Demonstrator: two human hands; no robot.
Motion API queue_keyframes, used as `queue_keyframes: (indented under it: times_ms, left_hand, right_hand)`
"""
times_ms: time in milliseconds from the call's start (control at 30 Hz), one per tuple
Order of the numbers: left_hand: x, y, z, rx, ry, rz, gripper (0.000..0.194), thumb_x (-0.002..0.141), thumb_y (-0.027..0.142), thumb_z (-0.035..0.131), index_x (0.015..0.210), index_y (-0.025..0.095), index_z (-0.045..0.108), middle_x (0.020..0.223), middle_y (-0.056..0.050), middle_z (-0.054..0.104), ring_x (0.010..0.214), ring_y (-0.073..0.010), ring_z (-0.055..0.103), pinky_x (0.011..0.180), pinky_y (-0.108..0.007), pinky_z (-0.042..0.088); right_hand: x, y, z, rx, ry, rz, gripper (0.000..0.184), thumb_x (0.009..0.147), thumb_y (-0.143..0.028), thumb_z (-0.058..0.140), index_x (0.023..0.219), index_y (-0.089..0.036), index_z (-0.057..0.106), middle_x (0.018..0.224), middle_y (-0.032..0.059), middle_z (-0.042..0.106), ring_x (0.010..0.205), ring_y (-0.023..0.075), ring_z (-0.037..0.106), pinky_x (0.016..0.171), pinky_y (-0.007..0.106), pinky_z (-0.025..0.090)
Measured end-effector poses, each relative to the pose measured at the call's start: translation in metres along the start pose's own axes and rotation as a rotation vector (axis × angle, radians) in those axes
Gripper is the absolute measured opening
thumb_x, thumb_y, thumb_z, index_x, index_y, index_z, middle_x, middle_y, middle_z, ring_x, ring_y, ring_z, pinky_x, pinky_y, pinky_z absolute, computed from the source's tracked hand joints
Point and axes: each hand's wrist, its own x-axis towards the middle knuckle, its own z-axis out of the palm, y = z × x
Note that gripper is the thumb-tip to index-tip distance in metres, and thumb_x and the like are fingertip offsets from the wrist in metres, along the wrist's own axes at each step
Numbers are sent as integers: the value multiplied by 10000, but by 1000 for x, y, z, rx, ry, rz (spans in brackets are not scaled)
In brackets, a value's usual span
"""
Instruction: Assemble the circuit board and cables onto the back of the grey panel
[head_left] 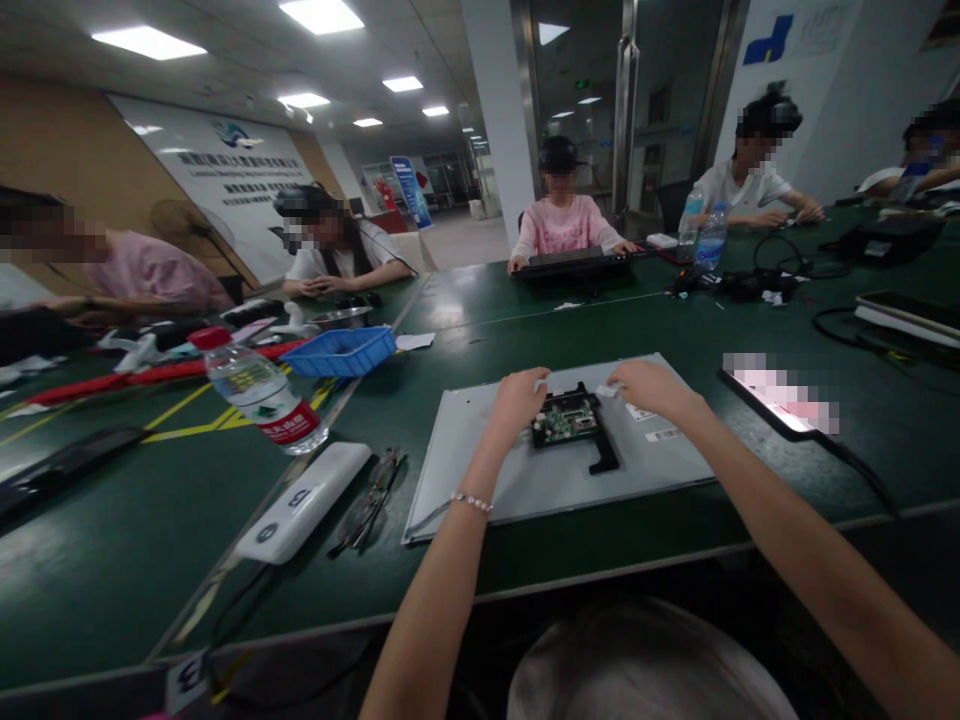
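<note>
A flat grey-white panel (457, 450) with printed labels lies on the table in front of me. On it sits a black plastic frame (604, 455) holding a green circuit board (562, 424). My left hand (520, 396) is closed at the frame's upper left corner, with a bit of something white at its fingertips. Across the frame, at its upper right, my right hand (646, 386) pinches a small white scrap (606, 391). What the white bits are made of is too small to tell.
Left of the panel are glasses (369, 502), a white power bank (306, 503), a water bottle (259, 392) and a blue basket (341, 352). A lit phone (776, 402) with a cable lies to the right. Several people sit around the green table (495, 320).
</note>
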Motion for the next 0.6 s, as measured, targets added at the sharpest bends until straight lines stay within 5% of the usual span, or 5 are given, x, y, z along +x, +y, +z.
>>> queue_keyframes:
  times_ms: [267,400,600]
  left_hand:
    - [-34,-41,-32,96,-2,-234,395,821,265,540,1203,168,570,1192,-92,609,1130,-229,550,984,-320,413]
    - [-47,-67,-29,81,-43,-377,410,766,225,573,1169,153,591,1086,-103,640,1031,-225,594,911,-306,455]
    - [-46,-76,-18,25,-75,-337,398,681,49,477,1004,168,675,928,-55,683,884,-181,627,800,-253,475]
  right_hand:
    - [0,0,0,1,50,-63,302,855,-206,502,1103,-164,668,1142,98,658,1065,245,587,925,339,424]
    - [8,5,12,83,57,-60,332,829,-232,546,1135,-157,649,1149,87,657,1052,225,592,915,304,426]
    - [17,13,30,142,48,-7,354,786,-193,587,1131,-146,651,1112,99,672,948,203,635,846,265,449]
